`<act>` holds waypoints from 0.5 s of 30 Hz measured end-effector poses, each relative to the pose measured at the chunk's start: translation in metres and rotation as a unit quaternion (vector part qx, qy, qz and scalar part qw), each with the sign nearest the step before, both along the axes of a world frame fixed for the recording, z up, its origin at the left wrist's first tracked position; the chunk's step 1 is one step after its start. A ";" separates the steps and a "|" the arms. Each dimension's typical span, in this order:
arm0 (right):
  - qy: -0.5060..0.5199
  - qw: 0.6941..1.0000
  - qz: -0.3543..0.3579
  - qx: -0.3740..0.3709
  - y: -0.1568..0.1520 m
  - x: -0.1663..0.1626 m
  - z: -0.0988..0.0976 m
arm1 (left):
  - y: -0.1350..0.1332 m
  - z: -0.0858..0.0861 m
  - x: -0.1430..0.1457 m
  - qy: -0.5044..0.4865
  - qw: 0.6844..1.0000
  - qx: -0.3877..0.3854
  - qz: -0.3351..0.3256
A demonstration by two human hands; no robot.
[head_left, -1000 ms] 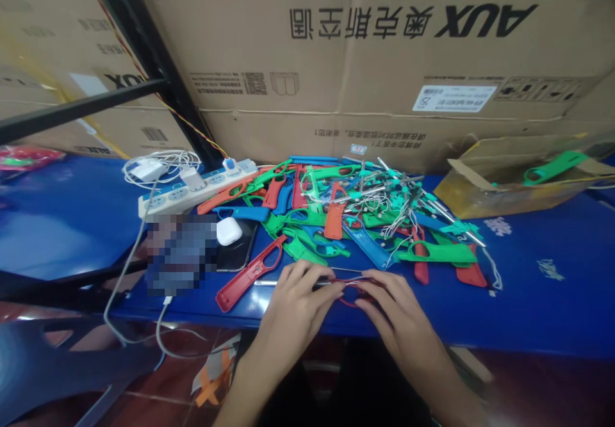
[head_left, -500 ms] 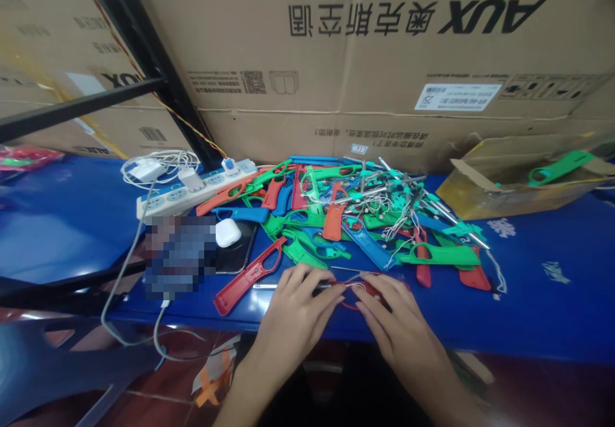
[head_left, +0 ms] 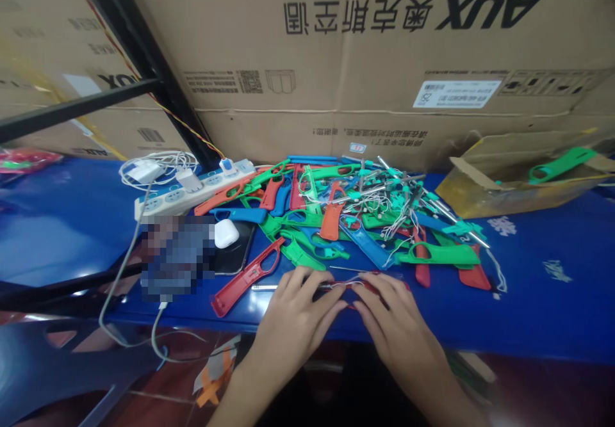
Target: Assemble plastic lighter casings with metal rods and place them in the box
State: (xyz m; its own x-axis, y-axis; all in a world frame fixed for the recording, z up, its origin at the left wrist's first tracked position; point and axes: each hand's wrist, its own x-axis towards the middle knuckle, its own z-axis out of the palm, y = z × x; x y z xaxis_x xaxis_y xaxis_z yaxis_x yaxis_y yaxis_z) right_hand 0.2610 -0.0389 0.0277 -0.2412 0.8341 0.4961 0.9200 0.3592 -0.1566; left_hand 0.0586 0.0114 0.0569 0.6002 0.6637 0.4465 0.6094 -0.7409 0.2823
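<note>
**Ana:** Where's the red handle (head_left: 346, 282)?

**Ben:** Near the front edge of the blue desk (head_left: 504, 324), between the left hand (head_left: 300, 312) and the right hand (head_left: 394, 308). A metal tube (head_left: 264, 287) pokes out past the left fingers toward nine o'clock.

**Ana:** How are the hands?

**Ben:** Both are curled mostly closed, fingertips on the handle from either side. Fingers hide much of it, so I can't tell whether it touches the desk.

**Ana:** And around them?

**Ben:** At nine o'clock, a loose red handle (head_left: 243, 280). At twelve, a pile of coloured handles and tubes (head_left: 331, 217). Toward ten, a white case (head_left: 225, 233), then a power strip (head_left: 199, 191). At two, an open box (head_left: 504, 200) with a green handle (head_left: 564, 164) sticking out.
</note>
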 end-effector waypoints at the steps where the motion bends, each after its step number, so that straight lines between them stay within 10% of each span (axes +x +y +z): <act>1: 0.000 1.000 -0.001 -0.005 0.000 0.001 -0.001 | 0.000 -0.001 0.000 0.005 1.000 0.004 0.000; 15: -0.029 1.000 0.009 -0.001 -0.001 0.003 -0.001 | -0.001 -0.003 -0.001 0.042 0.998 0.048 -0.010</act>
